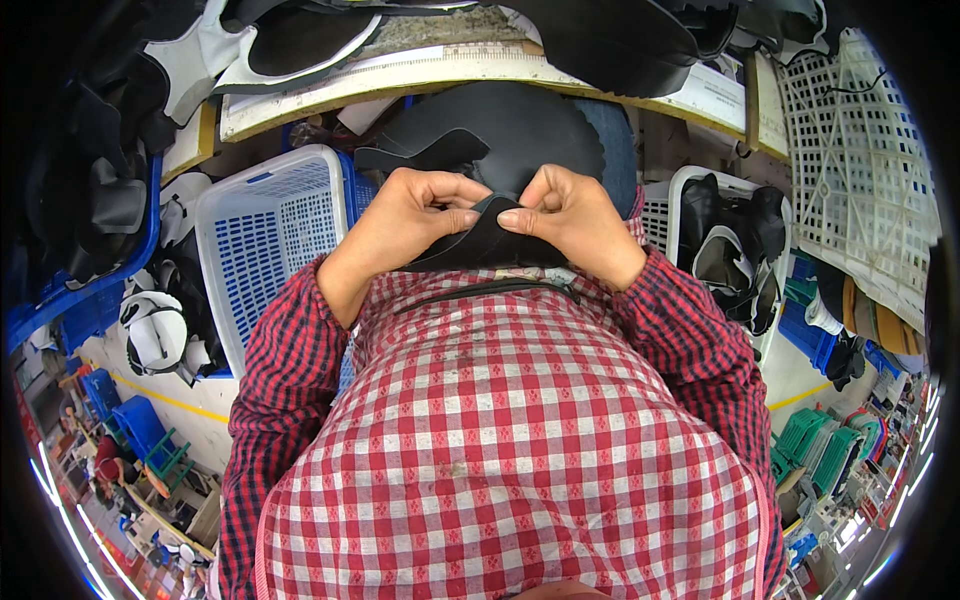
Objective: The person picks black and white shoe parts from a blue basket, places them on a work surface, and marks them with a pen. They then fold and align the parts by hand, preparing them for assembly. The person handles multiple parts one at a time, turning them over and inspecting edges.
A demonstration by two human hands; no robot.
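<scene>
Left hand (420,215) and right hand (575,213), fingers closed in a pinch, hold the black piece (490,238) by its edge, at the apron's (500,420) far end. Open room separates them from the desk (480,70); left basket (212,260) and right basket (654,220) stand near either side.

On my screen I see a black piece (478,243), red-and-white checked apron (500,420), red-and-black checked sleeves (290,350), white left basket (214,275), yellow floor line (170,398).
</scene>
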